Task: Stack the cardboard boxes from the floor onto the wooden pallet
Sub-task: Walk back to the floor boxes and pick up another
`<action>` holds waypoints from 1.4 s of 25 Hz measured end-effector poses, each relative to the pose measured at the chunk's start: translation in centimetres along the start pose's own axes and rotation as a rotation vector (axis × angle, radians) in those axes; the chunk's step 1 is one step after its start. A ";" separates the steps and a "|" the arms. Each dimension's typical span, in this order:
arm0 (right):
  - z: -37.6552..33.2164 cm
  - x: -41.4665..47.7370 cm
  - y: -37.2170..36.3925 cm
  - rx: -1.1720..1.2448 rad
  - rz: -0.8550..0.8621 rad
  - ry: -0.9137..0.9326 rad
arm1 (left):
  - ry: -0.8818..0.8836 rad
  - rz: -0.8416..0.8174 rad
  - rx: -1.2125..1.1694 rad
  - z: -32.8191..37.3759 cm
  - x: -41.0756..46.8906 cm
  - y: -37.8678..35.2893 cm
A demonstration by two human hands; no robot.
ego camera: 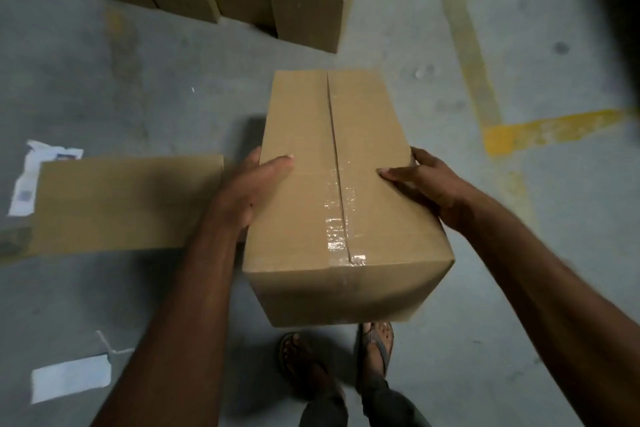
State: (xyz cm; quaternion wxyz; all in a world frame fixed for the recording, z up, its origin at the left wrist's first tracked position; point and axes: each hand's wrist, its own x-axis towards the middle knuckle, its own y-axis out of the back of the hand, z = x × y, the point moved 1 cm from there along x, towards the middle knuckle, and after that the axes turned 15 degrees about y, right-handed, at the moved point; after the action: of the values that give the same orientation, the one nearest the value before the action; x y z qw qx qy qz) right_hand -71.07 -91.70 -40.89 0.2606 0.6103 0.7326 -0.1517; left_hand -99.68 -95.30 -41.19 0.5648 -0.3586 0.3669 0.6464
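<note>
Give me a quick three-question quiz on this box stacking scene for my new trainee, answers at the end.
1. True or false: the left hand and the right hand both hold the taped box off the floor.
2. The other box lies on the floor to the person's: A) left, B) right, C) behind the feet.
3. Fill in: the painted floor line is ____.
Key: 1 true; 2 A; 3 yellow.

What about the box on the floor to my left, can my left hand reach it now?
Probably not yet: the left hand grips the carried box, shared with the right hand. Nothing blocks the floor box beside it once freed.
</note>
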 end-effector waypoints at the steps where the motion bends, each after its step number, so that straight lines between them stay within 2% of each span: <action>1: -1.6 -1.7 1.0 0.021 0.015 0.004 | -0.014 0.014 0.042 1.6 -2.3 -0.7; 5: -6.9 -9.2 5.1 0.101 0.012 0.023 | -0.035 0.070 0.177 6.9 -11.8 -4.7; 7: -9.1 -12.9 7.3 0.132 0.066 0.047 | -0.069 0.095 0.204 8.4 -15.7 -6.4; 13: -14.8 -24.9 12.2 0.134 0.232 0.240 | -0.306 0.101 0.295 9.0 -25.6 -10.8; 19: -16.6 -38.4 14.9 0.160 0.496 0.447 | -0.527 -0.165 0.257 8.1 -34.7 -13.6; 25: -14.4 -47.9 16.8 0.172 0.714 0.584 | -0.722 -0.336 0.347 8.6 -40.6 -18.8; 31: -12.3 -53.1 24.2 0.250 0.932 0.687 | -0.795 -0.498 0.427 10.5 -44.9 -29.9; 35: -10.8 -56.5 33.0 0.271 1.019 0.719 | -0.810 -0.576 0.451 10.5 -47.3 -40.5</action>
State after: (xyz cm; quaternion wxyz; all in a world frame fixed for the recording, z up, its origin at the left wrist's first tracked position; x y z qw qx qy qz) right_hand -34.33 -125.00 3.10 -0.0414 0.9225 0.3663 0.1142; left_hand -55.02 -104.39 2.55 0.8780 -0.0368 0.1367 0.4572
